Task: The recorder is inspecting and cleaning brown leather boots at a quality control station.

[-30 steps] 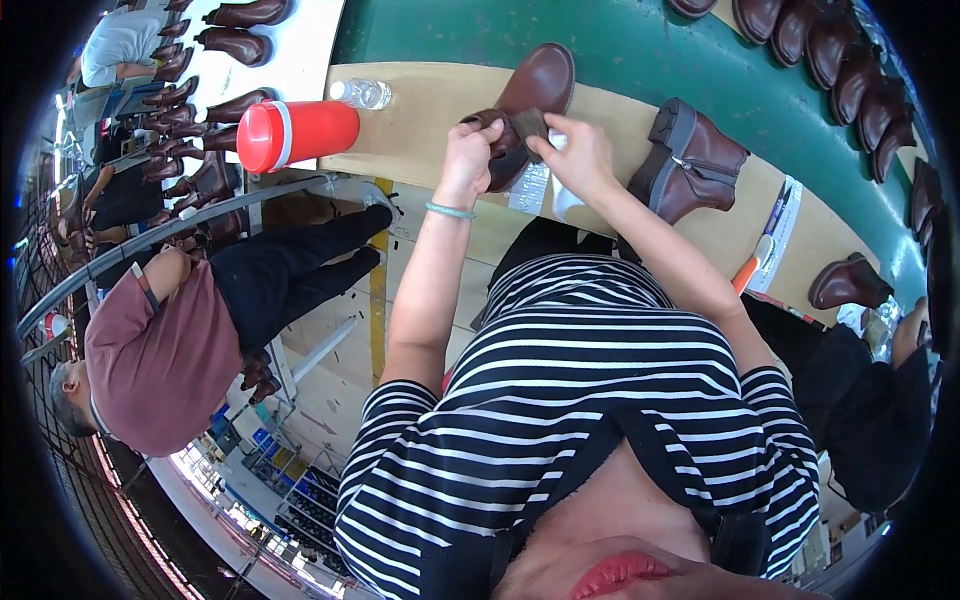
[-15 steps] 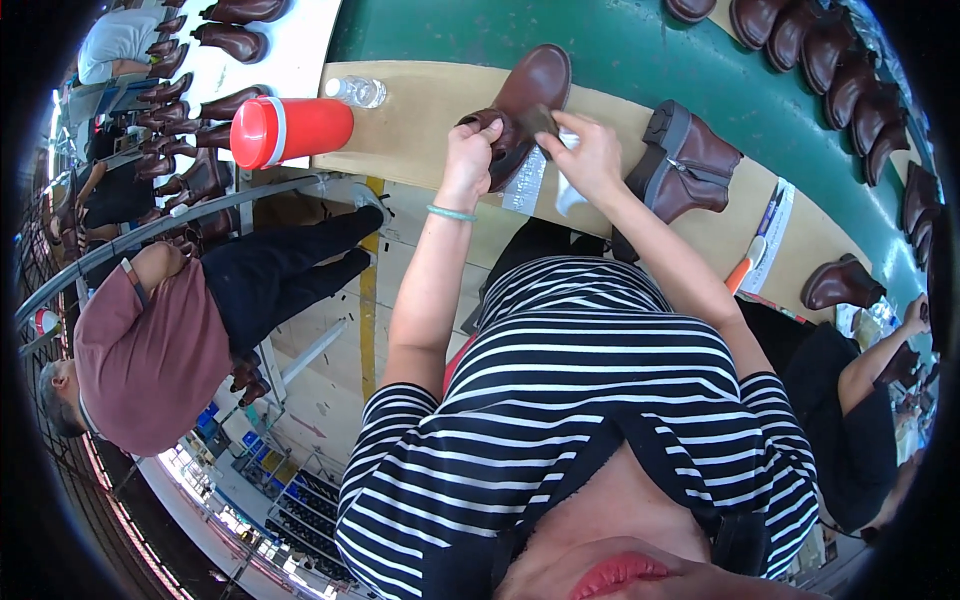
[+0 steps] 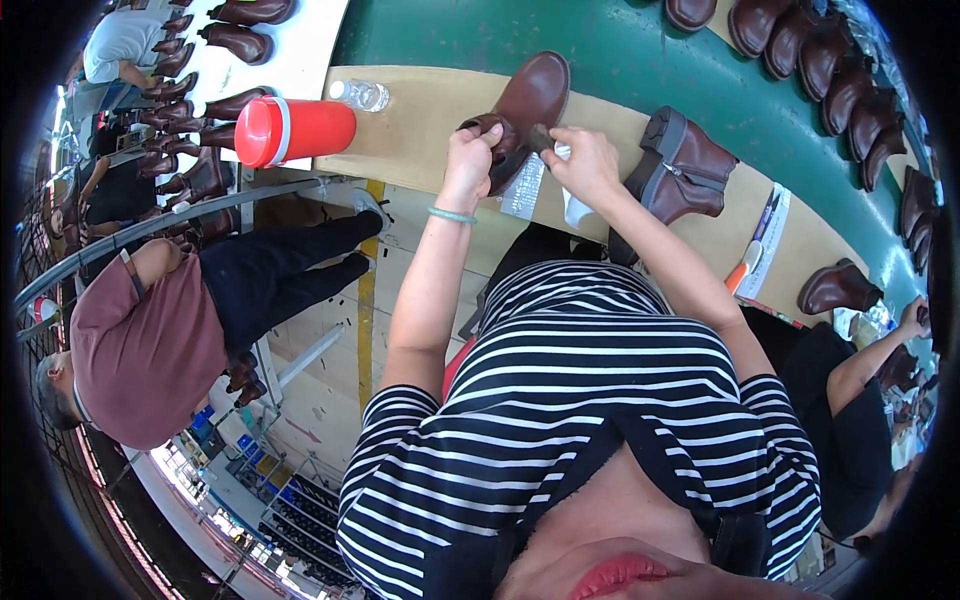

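A green tabletop [image 3: 430, 38] runs across the top of the view, and a tan board [image 3: 420, 115] lies along its near edge. On that board, between a red jug [image 3: 300, 132] and a zip-sided brown boot [image 3: 690, 165] tipped onto its side, is the brown ankle boot [image 3: 532, 95] being worked on, its toe pointing away from the person. The left hand [image 3: 472, 155] is closed on the boot's upper at the collar end, while the right hand [image 3: 583, 168] pinches a small dark-brown pad [image 3: 541, 138]. Half a second ago that pad lay farther over the boot's instep; now it has slid down to the boot's right edge, and the left hand's hold is much the same. That leaves more of the instep in view and suggests the effort is at the side rather than the toe. Whether the pad still touches the leather cannot be told. The boot looks smooth and reddish brown, its rounded toe softly shiny, its collar darker and creased under the fingers. A white piece [image 3: 573, 208] shows below the right hand, perhaps held there, though that is unclear.
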{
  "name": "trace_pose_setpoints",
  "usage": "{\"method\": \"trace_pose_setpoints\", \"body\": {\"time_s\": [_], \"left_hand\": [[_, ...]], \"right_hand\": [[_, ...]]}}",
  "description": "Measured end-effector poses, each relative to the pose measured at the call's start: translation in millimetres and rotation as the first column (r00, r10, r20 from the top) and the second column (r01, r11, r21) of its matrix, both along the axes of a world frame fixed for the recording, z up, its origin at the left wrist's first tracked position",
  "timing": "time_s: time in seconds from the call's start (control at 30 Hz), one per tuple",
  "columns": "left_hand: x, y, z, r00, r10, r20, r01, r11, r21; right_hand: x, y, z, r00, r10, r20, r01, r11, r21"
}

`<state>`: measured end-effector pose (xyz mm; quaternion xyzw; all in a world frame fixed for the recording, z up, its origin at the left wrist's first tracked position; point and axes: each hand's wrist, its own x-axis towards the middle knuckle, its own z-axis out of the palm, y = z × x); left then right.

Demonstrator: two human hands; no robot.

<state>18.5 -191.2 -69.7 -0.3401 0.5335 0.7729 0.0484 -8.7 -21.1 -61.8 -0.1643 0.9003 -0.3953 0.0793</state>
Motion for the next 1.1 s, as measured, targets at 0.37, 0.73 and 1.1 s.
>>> {"method": "trace_pose_setpoints", "body": {"time_s": [0.37, 0.73, 1.1], "left_hand": [[1, -3, -1, 0.998, -0.012, -0.056, 0.014, 0.999, 0.04], [5, 4, -1, 0.999, -0.025, -0.044, 0.027, 0.999, 0.047], [112, 123, -26, 0.793, -0.566, -0.227, 0.125, 0.515, -0.848]], "right_hand": [[2, -6, 2, 0.999, -0.014, 0.039, 0.015, 1.0, -0.022], [-2, -9, 13, 0.998, 0.066, -0.001, -0.066, 0.995, 0.078], [20, 246, 16, 0.794, -0.608, -0.01, 0.608, 0.794, 0.0]]}}
